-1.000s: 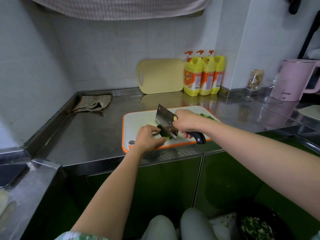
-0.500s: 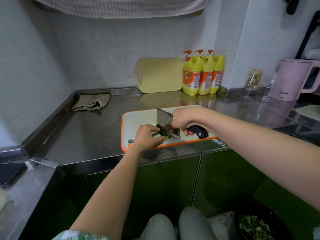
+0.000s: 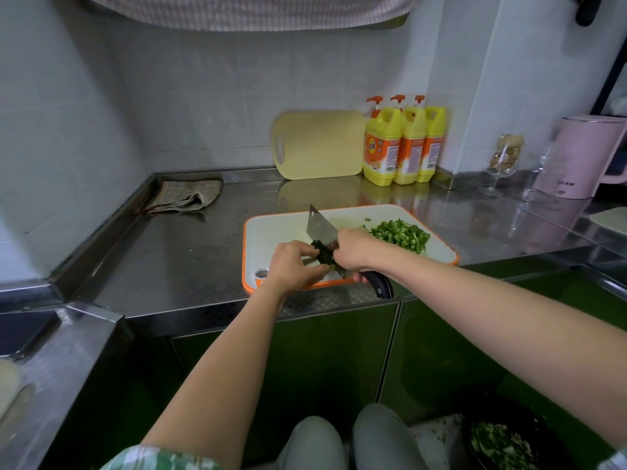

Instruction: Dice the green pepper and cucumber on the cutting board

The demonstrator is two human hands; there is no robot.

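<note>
Left hand (image 3: 294, 265) pinching green pepper (image 3: 321, 254), right hand (image 3: 354, 250) gripping cleaver (image 3: 320, 228), both over cutting board (image 3: 274, 232)

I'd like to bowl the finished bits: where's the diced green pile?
Head view: the diced green pile lies at the far right of the cutting board, beyond the right hand gripping the knife.

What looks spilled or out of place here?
Some small green bits lie scattered on the pale floor beside the dark bowl of chopped greens. On the white, orange-rimmed cutting board the diced green pile looks tidy.
</note>
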